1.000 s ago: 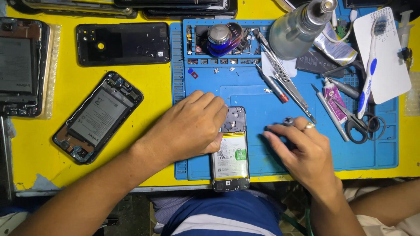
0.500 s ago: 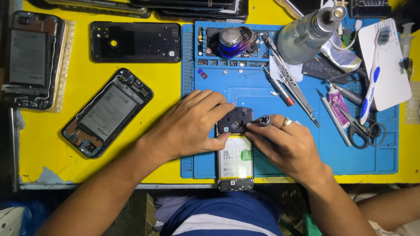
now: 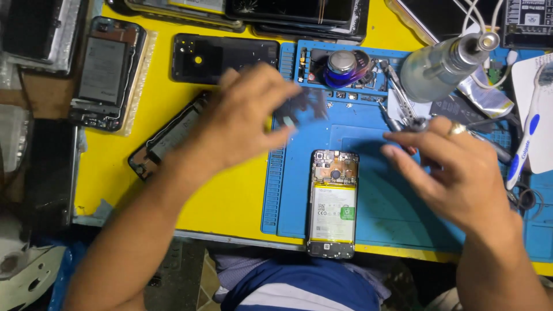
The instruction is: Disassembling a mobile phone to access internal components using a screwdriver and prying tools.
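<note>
An opened phone (image 3: 333, 201), its back cover off and its white battery and circuit board showing, lies lengthwise on a blue work mat (image 3: 397, 213) at the near edge of a yellow table (image 3: 230, 196). Above and to its left, the left hand (image 3: 242, 124) hovers, blurred, its fingers pinched on a thin dark cover piece (image 3: 305, 106) held clear of the phone. To the right, the right hand (image 3: 455, 173), a ring on one finger, is pressed together around a slim metal tool (image 3: 417, 124); neither hand touches the phone. At the far end of the mat sit a round blue-and-silver pot (image 3: 343, 66) and a grey metal bottle (image 3: 440, 66) lying tilted. A toothbrush (image 3: 527, 147) rests at the right edge. On the bare table to the left lie three more phones (image 3: 224, 57) in various states of disassembly.
</note>
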